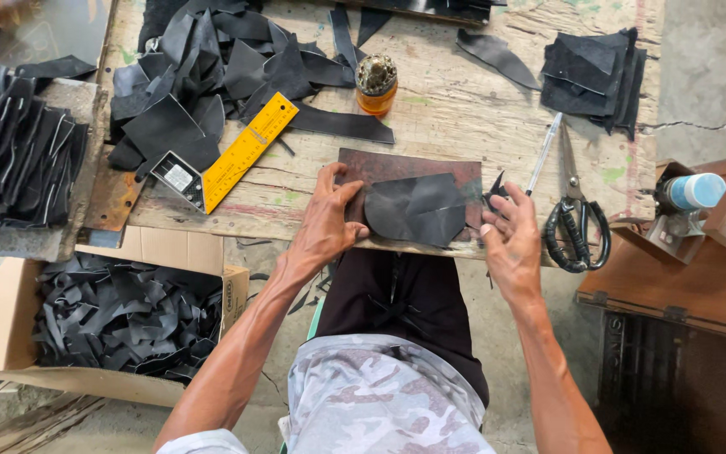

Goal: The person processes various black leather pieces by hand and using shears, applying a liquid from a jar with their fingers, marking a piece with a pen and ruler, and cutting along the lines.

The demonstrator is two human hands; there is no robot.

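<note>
- Two hands work one black leather piece (420,208) in the head view, the piece lying flat on a rust-brown board (397,165) at the near edge of the wooden surface (464,109).
- The left hand (326,225) lies spread, fingers wide, pressing the board's left end and touching the piece's left rim; it grips nothing.
- The right hand (510,240) sits at the board's right end, fingers half curled; a small dark tool seems pinched there, but I cannot tell for sure.
- Doing this well likely means keeping firm downward pressure left of the piece so it cannot slide, and keeping the fingertips away from any blade.
- The board overhangs the surface's near edge above the person's lap, so a hard push toward the body could tip it.
- Right of the board, just beside it, lie scissors (577,220) and a thin pen-like rod (544,154); little room there.
- Behind the board, bare wood gives open room up to an amber jar (376,84).
- Left of the board lie a yellow square ruler (230,156) and heaped black offcuts (212,76); below them sits a cardboard box (10,311) of scraps.
</note>
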